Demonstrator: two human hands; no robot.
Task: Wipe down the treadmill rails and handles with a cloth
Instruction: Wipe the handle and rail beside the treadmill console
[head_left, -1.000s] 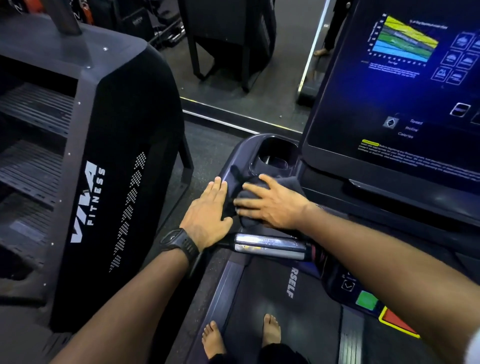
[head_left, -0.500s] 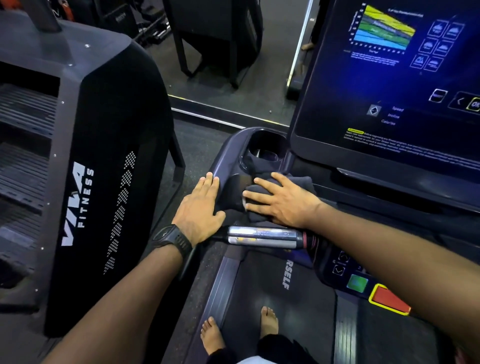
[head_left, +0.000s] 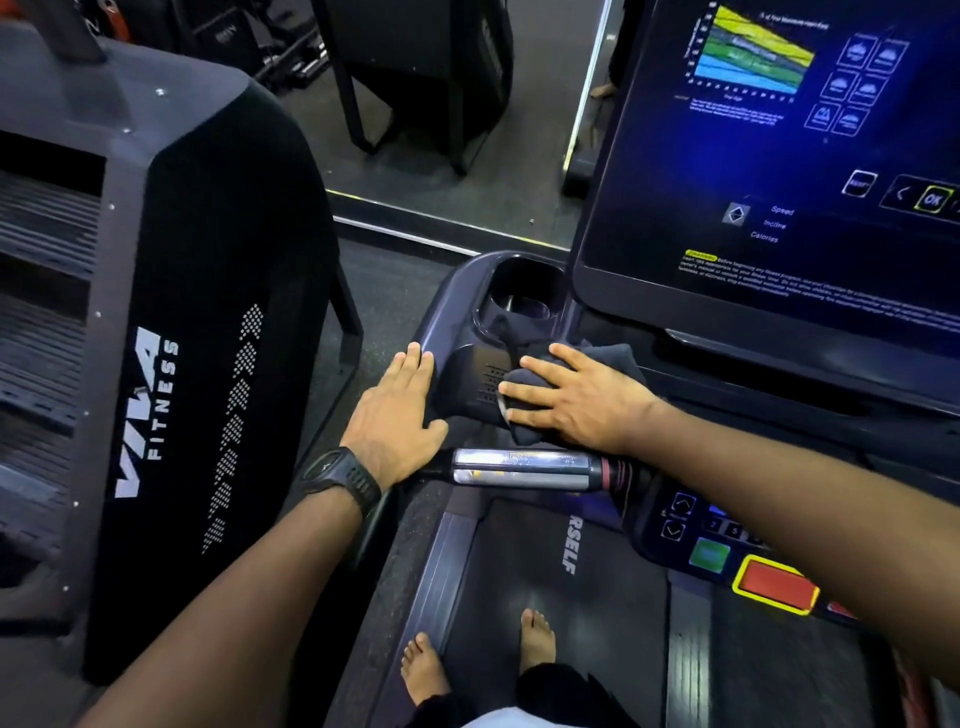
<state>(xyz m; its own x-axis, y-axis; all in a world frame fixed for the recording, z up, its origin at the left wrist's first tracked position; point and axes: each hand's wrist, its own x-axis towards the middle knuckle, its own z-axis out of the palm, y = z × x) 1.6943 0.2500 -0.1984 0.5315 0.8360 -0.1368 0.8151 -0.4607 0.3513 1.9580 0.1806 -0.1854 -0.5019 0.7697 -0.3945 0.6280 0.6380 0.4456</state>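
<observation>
Black rubber of the treadmill belt (head_left: 587, 597) is lying under our bare feet (head_left: 537, 639), with the grey side rail (head_left: 441, 566) running along its left edge. To the right, a red stop button (head_left: 776, 590) is sitting beside a green button (head_left: 709, 553), partly under our right forearm.

Just beyond, the chrome handle (head_left: 524, 470) is lying crosswise, its long axis running left to right. It is sitting between us and both hands, so we judge that wiping it means drawing the cloth back toward us. The right hand (head_left: 576, 400) is the one carrying the dark grey cloth (head_left: 621, 358). Its fingers are spread straight, pressing the cloth flat against the console housing (head_left: 467, 379), and its wrist is nearly over the handle's right end. The left hand (head_left: 395, 415), a black watch (head_left: 343, 478) on its wrist, is resting flat on the housing's left corner, fingers straight and together, gripping nothing. Its heel is close to the handle's left end, so we judge it may be standing in the way of a full sweep.

Farther off, a cup holder (head_left: 519, 296) is opening just past the cloth, and the lit screen (head_left: 779, 182) is rising above it on the right. A black neighbouring machine (head_left: 208, 312) is crowding the left side.
</observation>
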